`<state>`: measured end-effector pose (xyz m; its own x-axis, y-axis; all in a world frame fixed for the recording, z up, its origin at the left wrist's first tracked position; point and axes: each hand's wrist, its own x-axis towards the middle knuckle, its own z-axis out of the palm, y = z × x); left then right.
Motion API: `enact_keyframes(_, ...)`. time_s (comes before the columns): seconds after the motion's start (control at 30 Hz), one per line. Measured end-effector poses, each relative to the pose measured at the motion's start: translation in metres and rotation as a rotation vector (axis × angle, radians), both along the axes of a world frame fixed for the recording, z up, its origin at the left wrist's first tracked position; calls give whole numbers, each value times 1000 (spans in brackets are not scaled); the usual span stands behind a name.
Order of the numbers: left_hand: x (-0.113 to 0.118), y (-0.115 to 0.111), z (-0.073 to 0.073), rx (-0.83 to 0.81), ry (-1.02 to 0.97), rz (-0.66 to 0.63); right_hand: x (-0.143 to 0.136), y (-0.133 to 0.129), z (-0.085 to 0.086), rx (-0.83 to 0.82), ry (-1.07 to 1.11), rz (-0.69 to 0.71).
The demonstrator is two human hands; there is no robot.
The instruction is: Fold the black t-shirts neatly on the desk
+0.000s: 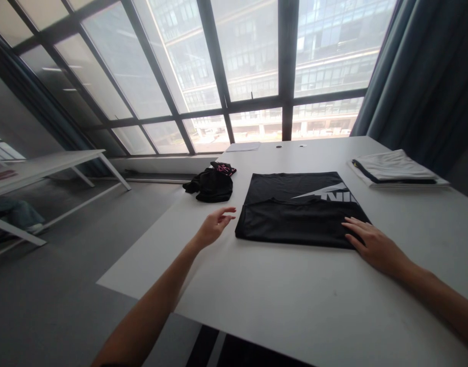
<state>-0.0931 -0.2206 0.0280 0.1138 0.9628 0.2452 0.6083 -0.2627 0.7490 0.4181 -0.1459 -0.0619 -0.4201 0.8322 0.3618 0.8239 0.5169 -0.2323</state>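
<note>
A black T-shirt [291, 216] with a white printed logo lies folded on the white table [295, 285]. Its near part is doubled over, so only some of the print shows at the upper right. My right hand [375, 244] rests on the shirt's near right corner, fingers stretched out. Just off the shirt's left edge, my left hand [214, 224] hovers with thumb and fingers apart, holding nothing.
A crumpled black garment [211, 184] with pink print lies at the table's left edge. Folded white and black clothes [396, 168] are stacked at the right. White paper [243, 147] lies near the windows. Another white table [61, 159] stands far left.
</note>
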Motion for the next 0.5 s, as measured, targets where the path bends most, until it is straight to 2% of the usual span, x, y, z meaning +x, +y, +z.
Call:
enact_keyframes(0.07, 11, -4, -3, 46, 228, -119, 0, 0, 0, -1, 9, -1)
enact_keyframes(0.13, 18, -12, -11, -15, 467, -246, 0, 0, 0, -4, 11, -3)
enact_keyframes(0.2, 16, -21, -21, -124, 612, -291, 0, 0, 0, -7, 3, 0)
enact_keyframes(0.27, 8, -28, -27, -199, 655, -293, 0, 0, 1, -4, -4, 7)
enact_keyframes(0.33, -1, -28, -25, -203, 631, -254, 0, 0, 1, 0, -3, 9)
enact_keyframes(0.4, -3, -21, -16, -140, 572, -149, 0, 0, 1, 2, 0, 9)
enact_keyframes(0.5, 14, 2, 4, 55, 478, 23, 1, 0, 0, 6, -4, 13)
